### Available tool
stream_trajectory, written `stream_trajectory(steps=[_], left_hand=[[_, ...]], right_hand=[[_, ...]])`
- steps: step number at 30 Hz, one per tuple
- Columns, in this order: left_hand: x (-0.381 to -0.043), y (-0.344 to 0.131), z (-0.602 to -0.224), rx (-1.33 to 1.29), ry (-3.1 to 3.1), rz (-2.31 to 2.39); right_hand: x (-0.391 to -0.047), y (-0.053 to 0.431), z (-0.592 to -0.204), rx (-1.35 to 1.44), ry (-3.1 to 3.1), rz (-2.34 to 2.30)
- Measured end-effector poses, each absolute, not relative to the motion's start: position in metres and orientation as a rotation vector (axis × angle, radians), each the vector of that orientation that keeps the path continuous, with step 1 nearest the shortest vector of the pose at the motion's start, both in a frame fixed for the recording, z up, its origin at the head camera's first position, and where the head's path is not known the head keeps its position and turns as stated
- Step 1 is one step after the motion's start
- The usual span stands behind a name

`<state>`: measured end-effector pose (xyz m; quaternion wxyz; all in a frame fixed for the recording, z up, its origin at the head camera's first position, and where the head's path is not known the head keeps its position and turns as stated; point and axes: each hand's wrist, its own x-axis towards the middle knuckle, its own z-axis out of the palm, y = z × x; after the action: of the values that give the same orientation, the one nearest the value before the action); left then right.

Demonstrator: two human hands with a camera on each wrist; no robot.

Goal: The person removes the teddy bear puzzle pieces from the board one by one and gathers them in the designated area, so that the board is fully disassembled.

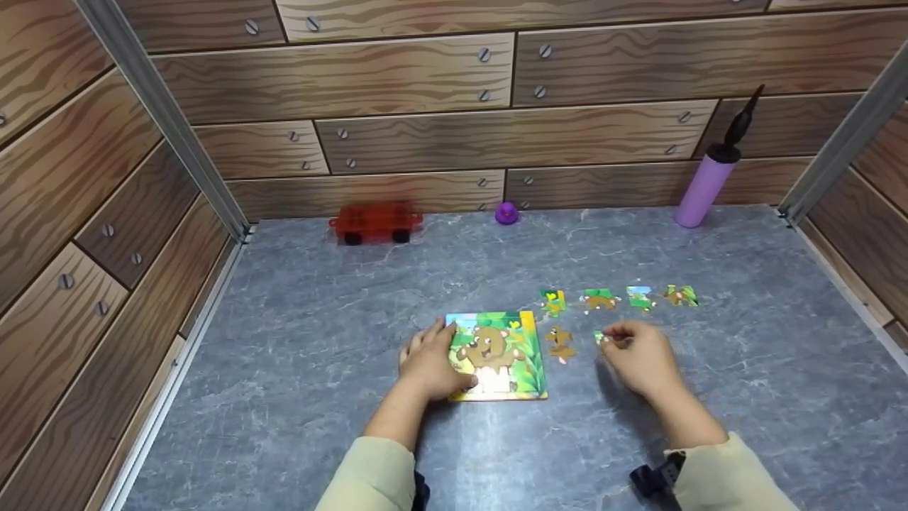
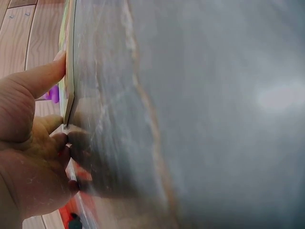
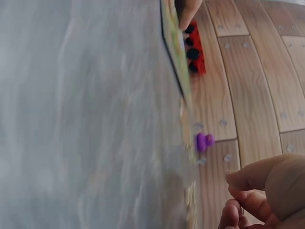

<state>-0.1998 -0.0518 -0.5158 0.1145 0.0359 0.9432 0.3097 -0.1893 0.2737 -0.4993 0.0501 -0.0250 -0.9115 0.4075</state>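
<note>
Head view: left hand spread on puzzle board; right hand pinching piece.

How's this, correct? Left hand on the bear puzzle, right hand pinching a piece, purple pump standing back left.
Not back left: the head view shows the purple pump standing back right. Left hand on the bear puzzle, right hand pinching a piece: both correct.

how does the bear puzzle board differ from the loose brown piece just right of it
The puzzle board is much larger than the brown piece. The board is roughly square, while the brown piece has an irregular outline. The left grip rests on the board; nothing touches the brown piece. Both lie on the grey table and carry brown printed artwork.
</note>
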Motion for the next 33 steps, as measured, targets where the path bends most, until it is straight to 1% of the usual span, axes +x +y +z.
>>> stream_trajectory(steps=[6, 15, 23, 33], left_hand=[[-0.201, -0.052, -0.517, 0.103, 2.766, 0.894], [-0.201, -0.053, -0.515, 0.101, 2.762, 0.907], [-0.199, -0.053, -0.513, 0.107, 2.761, 0.918], [-0.2, -0.053, -0.516, 0.101, 2.759, 0.925]], right_hand=[[-0.183, 0.248, -0.497, -0.007, -2.777, 1.314], [-0.176, 0.216, -0.507, 0.149, -2.785, 1.433], [-0.169, 0.198, -0.507, 0.136, -2.898, 1.447], [-0.168, 0.191, -0.512, 0.124, -2.98, 1.403]])
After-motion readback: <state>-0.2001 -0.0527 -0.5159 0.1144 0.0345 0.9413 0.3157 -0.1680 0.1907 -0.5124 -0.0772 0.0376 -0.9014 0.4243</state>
